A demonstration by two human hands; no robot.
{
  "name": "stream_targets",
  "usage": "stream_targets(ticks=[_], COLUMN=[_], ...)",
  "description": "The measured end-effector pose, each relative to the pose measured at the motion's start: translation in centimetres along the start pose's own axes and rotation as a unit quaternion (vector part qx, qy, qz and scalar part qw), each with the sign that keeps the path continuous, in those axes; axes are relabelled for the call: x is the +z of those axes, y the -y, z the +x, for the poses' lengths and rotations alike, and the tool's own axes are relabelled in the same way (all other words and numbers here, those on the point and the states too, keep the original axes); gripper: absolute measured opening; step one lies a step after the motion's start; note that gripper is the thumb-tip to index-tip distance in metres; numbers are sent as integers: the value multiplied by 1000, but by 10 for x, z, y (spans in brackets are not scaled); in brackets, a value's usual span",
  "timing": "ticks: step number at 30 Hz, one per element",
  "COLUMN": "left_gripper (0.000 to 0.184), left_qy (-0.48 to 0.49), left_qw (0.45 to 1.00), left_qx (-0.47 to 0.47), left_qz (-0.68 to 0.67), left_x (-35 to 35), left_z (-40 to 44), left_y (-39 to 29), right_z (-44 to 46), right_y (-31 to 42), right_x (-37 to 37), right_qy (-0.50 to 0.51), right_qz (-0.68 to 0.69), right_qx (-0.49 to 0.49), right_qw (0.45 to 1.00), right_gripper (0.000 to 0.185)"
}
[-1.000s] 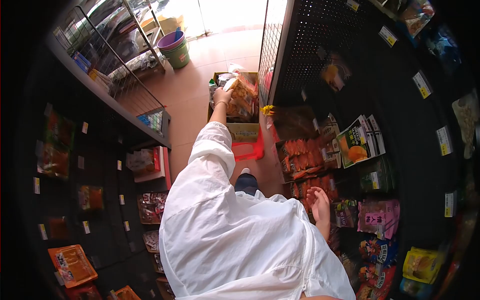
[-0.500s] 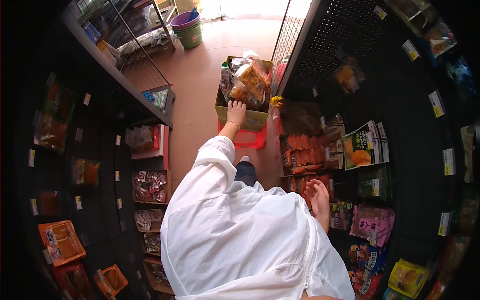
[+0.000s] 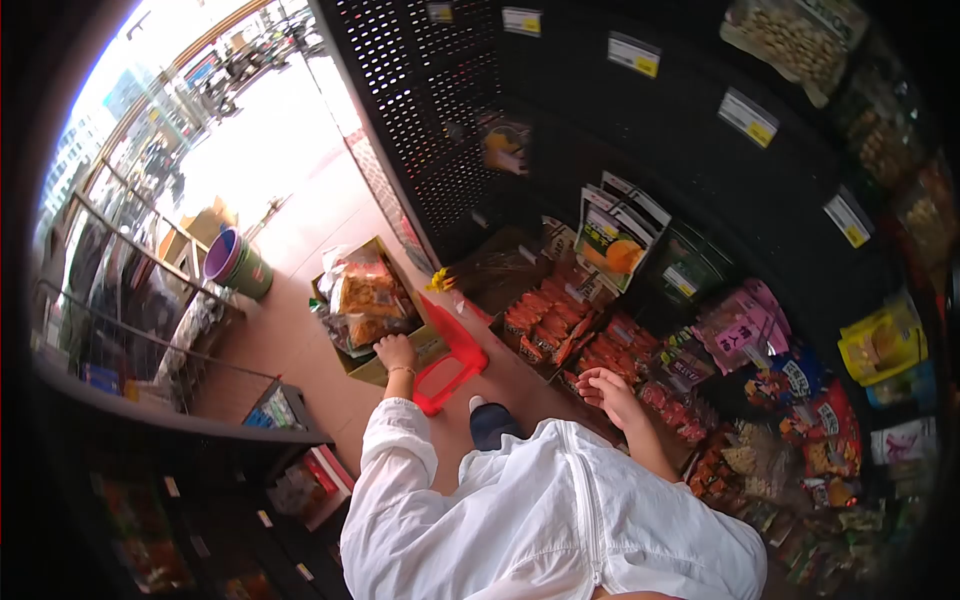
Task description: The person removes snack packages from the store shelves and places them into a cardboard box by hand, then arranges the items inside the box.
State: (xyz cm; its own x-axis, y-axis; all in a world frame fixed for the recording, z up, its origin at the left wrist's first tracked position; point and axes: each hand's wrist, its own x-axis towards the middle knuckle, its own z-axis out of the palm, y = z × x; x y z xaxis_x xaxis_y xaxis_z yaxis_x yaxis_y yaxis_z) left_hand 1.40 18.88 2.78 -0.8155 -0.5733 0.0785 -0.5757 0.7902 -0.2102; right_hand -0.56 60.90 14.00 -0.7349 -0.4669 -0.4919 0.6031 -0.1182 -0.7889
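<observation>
My left hand (image 3: 396, 352) grips the near rim of a cardboard box (image 3: 428, 350), its fingers curled over the edge. Bagged snacks (image 3: 368, 295) in clear plastic fill the box. Beside and partly beneath it shows a red plastic stool (image 3: 462, 355); how much the stool bears the box I cannot tell. My right hand (image 3: 614, 396) hovers with loosely bent, parted fingers and nothing in it, near the red-packaged snacks (image 3: 550, 318) on the lower shelf.
Black shelving with price tags (image 3: 748, 115) rises on the right, with dried mango bags (image 3: 612, 240) and pink bags (image 3: 742, 325) low down. A purple and green bucket (image 3: 240, 265) stands on the tiled floor near the bright entrance. A low shelf end (image 3: 290, 405) lies left.
My view has turned right, and the box now appears further left and angled. More of the red stool shows beside it. My left hand stays on the rim; my right remains free.
</observation>
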Motion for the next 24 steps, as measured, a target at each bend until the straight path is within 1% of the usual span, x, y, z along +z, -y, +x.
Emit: stream_targets(ticks=[1, 3, 6, 9, 10, 13, 14, 16, 17, 19, 24], left_gripper=[27, 26, 21, 28, 31, 25, 25, 24, 24, 23, 22], left_qy=[9, 47, 55, 82, 79, 102, 98, 112, 110, 127, 106], left_qw=[1000, 998, 997, 995, 995, 993, 993, 992, 992, 989, 991], left_qx=[-1, 10, 10, 3, -1, -28, -18, -48, -43, -62, -79], left_qz=[8, 36, 54, 63, 63, 55, 57, 35, 37, 30, -12], left_x=[-4, -8, -22, -30, -29, -37, -41, -47, -48, -49, -45], left_z=[-1, 0, -6, -7, -7, -6, -7, -8, -7, -6, -7], left_y=[-2, -4, -9, -13, -13, -18, -19, -23, -24, -26, -22], right_z=[-3, -10, -18, -28, -31, -33, -33, -34, -34, -35, -32], right_y=[1, 0, -4, -6, -6, -14, -17, -16, -16, -16, -16], right_x=[-5, -18, -38, -49, -52, -57, -58, -57, -55, -55, -60], right_qy=[-27, -43, -83, -114, -121, -137, -130, -119, -123, -123, -120], right_qz=[20, 10, 36, 61, 55, 56, 59, 61, 65, 60, 62], right_qx=[-17, -21, -47, -73, -68, -62, -63, -63, -65, -67, -73], right_qw=[999, 999, 995, 989, 989, 987, 988, 989, 988, 988, 988], right_gripper=[15, 15, 15, 15, 14, 13, 13, 13, 13, 13, 14])
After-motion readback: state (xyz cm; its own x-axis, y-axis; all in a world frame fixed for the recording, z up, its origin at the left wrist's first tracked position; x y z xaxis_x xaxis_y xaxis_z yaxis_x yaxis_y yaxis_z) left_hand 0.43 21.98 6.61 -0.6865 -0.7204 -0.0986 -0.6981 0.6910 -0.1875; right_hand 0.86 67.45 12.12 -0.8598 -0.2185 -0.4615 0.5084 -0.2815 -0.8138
